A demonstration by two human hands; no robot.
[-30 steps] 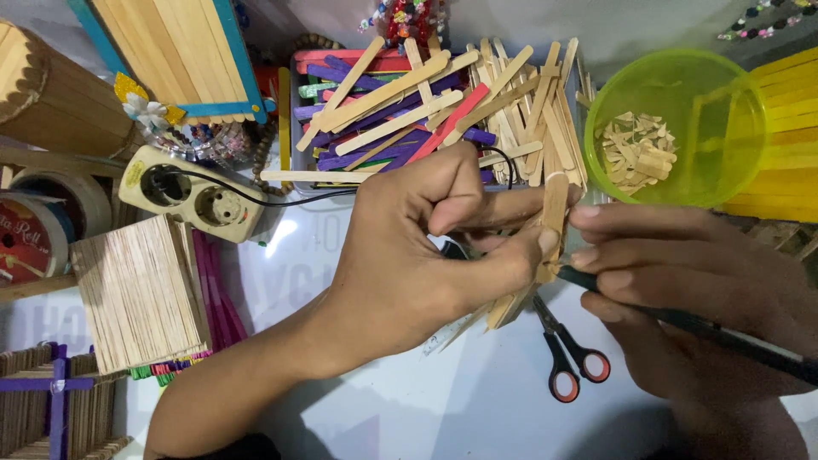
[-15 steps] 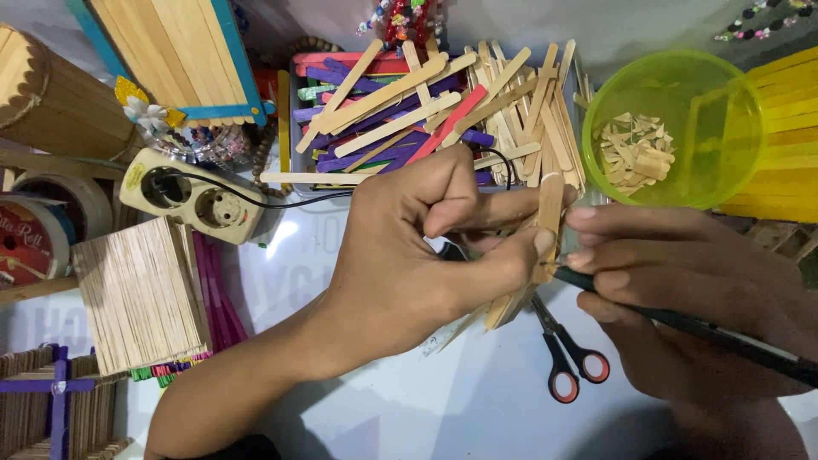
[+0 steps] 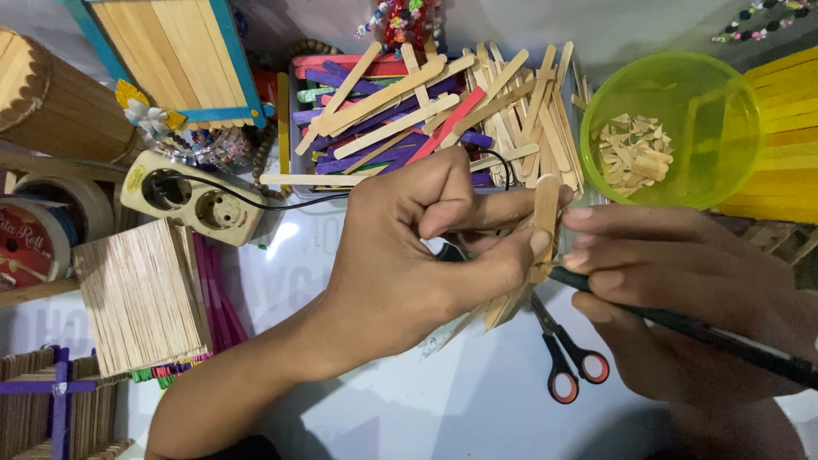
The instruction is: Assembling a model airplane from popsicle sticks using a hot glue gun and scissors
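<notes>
My left hand [image 3: 417, 264] pinches a plain wooden craft stick [image 3: 545, 217] between thumb and forefinger, held upright over the white table. My right hand [image 3: 673, 298] grips a dark pen-like tool [image 3: 724, 336] whose tip meets the stick's lower part, and its fingertips touch the stick's right edge. More plain sticks [image 3: 507, 307] fan out under my left fingers. A pair of scissors with red and black handles [image 3: 567, 362] lies just below the two hands.
A heap of plain and coloured sticks [image 3: 426, 111] lies at the back. A green plastic bowl [image 3: 673, 77] with wood offcuts is at the right. A power strip [image 3: 192, 200], a block of stacked sticks [image 3: 141, 294] and tape rolls [image 3: 38, 234] crowd the left.
</notes>
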